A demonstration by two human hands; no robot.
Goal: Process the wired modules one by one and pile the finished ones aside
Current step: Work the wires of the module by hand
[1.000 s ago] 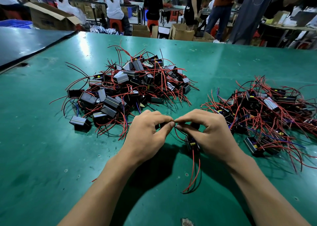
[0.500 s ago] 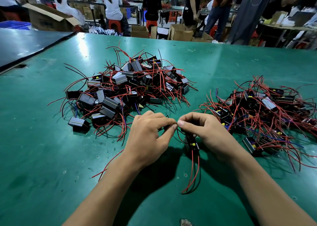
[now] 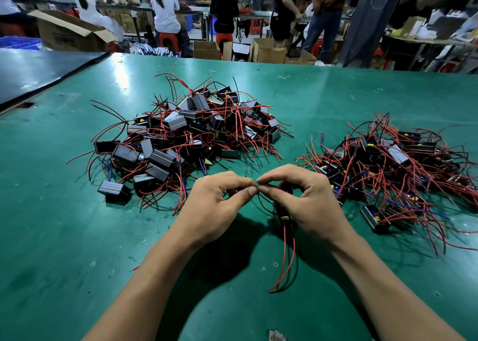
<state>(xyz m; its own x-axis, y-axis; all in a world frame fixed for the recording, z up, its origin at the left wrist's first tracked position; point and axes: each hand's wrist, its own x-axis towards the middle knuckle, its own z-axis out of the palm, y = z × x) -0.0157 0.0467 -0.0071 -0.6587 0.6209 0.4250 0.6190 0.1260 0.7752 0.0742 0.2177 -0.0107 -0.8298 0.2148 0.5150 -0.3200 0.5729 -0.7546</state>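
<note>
Module (image 3: pixel 282 215) is lower centre, tucked under my right hand (image 3: pixel 307 203). Its fingers (image 3: pixel 270 191) and my left hand (image 3: pixel 217 206) pinch the wires (image 3: pixel 284 250) together. Middle pile (image 3: pixel 186 133) and right pile (image 3: pixel 393 159) are both big, so I'd guess plenty's left on the desk (image 3: pixel 77 237).

Glossy green table (image 3: pixel 336 102), shiny dark plastic modules (image 3: pixel 178 123), red rubbery wires (image 3: pixel 284 258)

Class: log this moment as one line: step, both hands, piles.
step: one wired module in work | left grip: pinches its wire | right grip: pinches its wire | left pile, right pile: more modules
</note>
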